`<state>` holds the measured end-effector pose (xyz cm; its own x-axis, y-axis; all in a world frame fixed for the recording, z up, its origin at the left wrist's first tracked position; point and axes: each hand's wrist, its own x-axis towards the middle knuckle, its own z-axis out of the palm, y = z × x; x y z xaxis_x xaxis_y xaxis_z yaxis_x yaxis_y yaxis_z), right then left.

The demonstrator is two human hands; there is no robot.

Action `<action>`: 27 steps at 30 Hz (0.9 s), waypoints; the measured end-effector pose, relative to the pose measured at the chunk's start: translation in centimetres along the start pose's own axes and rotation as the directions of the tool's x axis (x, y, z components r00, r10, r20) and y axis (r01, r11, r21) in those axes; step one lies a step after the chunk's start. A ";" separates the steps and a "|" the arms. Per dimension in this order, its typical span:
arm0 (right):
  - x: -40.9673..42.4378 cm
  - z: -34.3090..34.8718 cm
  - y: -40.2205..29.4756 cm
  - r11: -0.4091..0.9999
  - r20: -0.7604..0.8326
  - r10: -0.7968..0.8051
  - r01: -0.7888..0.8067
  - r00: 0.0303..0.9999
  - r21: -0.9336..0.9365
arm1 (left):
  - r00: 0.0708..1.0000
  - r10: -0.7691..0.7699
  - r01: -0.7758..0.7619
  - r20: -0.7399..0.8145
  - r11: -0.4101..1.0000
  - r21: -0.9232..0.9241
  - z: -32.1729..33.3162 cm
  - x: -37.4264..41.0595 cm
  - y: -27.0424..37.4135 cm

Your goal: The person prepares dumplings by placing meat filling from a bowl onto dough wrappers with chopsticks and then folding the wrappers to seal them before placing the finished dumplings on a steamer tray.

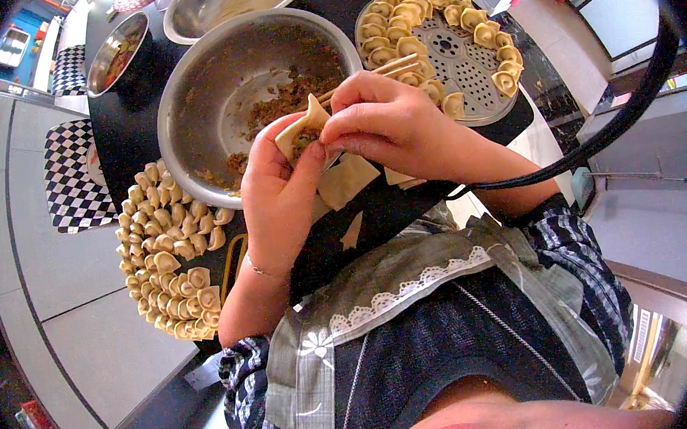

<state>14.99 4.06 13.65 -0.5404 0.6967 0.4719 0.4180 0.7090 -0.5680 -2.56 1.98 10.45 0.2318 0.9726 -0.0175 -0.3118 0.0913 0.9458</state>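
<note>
My left hand (pixel 282 183) holds a square dough wrapper (pixel 305 126) with chopped filling in its middle. The thumb and fingers of my right hand (pixel 387 119) pinch the wrapper's right edge. Both hands are above the near rim of a large steel bowl (pixel 186 99) with brown-green chopped filling (pixel 290 99) inside. Wooden chopsticks (pixel 398 65) reach from the bowl past its right rim, partly behind my right hand. Loose flat wrappers (pixel 346 180) lie just below my hands, partly hidden.
Folded dumplings (pixel 164 230) stand in curved rows at left. More dumplings (pixel 373 31) ring a perforated steel steamer tray (pixel 458 57) at upper right. Two more steel bowls (pixel 170 21) (pixel 93 83) stand beyond, near a checkered mat (pixel 70 171). A black cable (pixel 595 143) crosses over my right forearm.
</note>
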 end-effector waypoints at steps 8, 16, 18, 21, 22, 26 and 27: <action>0.6 -0.2 0.2 0.994 -0.068 -0.101 0.098 0.993 -0.039 | 0.996 -0.014 0.011 0.092 0.999 0.034 -0.6 -0.1 -0.4; 1.0 -0.2 0.0 0.994 0.038 0.028 -0.032 0.999 0.102 | 0.997 0.071 -0.067 -0.021 0.983 0.169 -0.6 -0.3 0.2; 1.0 -0.2 0.3 0.991 0.053 0.031 -0.038 0.998 0.127 | 0.997 0.011 -0.004 -0.071 0.996 0.092 -0.5 -0.4 0.4; 0.9 -0.4 0.3 0.984 0.081 0.070 -0.082 0.994 0.161 | 0.996 0.050 -0.043 -0.073 0.995 0.095 -0.5 -0.5 0.3; 0.8 -0.4 0.3 0.980 0.091 0.089 -0.103 0.992 0.171 | 0.996 0.053 -0.047 -0.065 0.995 0.089 -0.4 -0.5 0.3; 0.8 -0.2 0.4 0.990 0.066 0.079 -0.086 0.995 0.113 | 0.989 0.146 -0.139 -0.009 0.956 0.257 -1.4 -0.2 -0.6; 0.7 -0.2 0.6 0.991 0.062 0.072 -0.079 0.995 0.108 | 0.986 0.169 -0.163 0.002 0.953 0.256 -1.4 -0.2 -0.6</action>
<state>14.97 4.97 13.75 -0.5529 0.7380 0.3868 0.3779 0.6358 -0.6730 -3.69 2.07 9.43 0.1774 0.9737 0.1427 -0.0989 -0.1266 0.9870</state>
